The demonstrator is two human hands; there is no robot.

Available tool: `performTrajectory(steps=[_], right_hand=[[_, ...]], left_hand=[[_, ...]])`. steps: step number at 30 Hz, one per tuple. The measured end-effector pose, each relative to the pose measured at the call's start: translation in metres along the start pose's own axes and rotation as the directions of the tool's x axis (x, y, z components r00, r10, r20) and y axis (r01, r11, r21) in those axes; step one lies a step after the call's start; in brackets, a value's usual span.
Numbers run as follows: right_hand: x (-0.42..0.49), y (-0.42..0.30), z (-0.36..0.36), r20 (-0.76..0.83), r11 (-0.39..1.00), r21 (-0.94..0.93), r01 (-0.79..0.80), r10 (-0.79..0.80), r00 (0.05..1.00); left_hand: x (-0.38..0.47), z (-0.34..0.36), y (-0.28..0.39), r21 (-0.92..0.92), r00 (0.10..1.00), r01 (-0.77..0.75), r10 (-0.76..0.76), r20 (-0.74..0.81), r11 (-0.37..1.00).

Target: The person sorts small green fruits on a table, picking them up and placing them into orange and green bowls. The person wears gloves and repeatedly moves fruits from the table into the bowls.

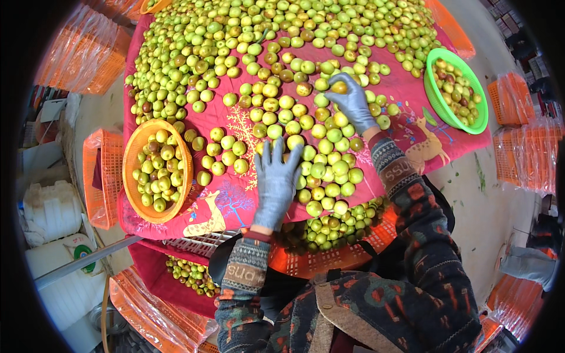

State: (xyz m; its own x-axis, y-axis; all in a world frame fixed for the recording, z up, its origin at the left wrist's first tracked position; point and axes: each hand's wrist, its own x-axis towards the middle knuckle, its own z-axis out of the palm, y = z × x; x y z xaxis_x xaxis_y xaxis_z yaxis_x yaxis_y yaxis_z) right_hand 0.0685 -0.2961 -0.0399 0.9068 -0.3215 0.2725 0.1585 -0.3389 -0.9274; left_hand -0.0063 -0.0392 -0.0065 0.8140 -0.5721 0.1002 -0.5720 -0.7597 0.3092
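Many round green-and-brown fruits (340, 168), which look like jujubes, lie loose on a red patterned cloth (212, 110) over the table. My left hand (278, 181), in a grey glove, is palm down with its fingers spread on fruits near the front edge. Part of one fruit shows between those fingers; the underside of the hand is hidden. Farther off and to the right, my right hand (351, 101), gloved too, curls its thumb and fingers around a yellow-brown fruit (339, 87). More fruits touch or lie close about both hands.
An orange plastic basket (187, 194) of fruits stands at the table's left, a green basket (481, 125) at its right. Below the front edge, a red-orange crate (304, 262) holds fruits. Plastic-wrapped crates (527, 154) are stacked on the floor. A metal bar (88, 261) juts out left.
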Motion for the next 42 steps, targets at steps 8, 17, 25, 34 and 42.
performTrajectory(steps=[8,17,25,34,42], right_hand=[[-0.034,-0.038,-0.044,-0.081,0.779,0.434,-0.452,0.534,0.842],[-0.123,-0.103,0.070,0.147,0.986,0.151,-0.073,0.051,0.988],[-0.108,-0.056,0.063,0.638,0.573,-0.563,0.596,-0.157,0.754],[-0.025,-0.045,0.074,0.156,0.797,-0.507,0.329,-0.290,0.944],[0.042,-0.059,0.156,0.533,0.553,-0.750,0.364,0.178,0.827]], left_hand=[[0.031,0.006,-0.063,-0.017,0.951,0.224,-0.222,-0.216,0.974],[-0.017,-0.014,0.012,-0.636,0.648,0.527,-0.218,0.730,-0.563],[-0.034,-0.026,-0.062,-0.599,0.741,0.293,-0.220,0.635,-0.745],[-0.040,-0.061,-0.054,-0.759,0.787,0.204,-0.357,0.503,-0.619],[-0.035,-0.052,-0.067,-0.726,0.775,0.238,-0.324,0.542,-0.645]])
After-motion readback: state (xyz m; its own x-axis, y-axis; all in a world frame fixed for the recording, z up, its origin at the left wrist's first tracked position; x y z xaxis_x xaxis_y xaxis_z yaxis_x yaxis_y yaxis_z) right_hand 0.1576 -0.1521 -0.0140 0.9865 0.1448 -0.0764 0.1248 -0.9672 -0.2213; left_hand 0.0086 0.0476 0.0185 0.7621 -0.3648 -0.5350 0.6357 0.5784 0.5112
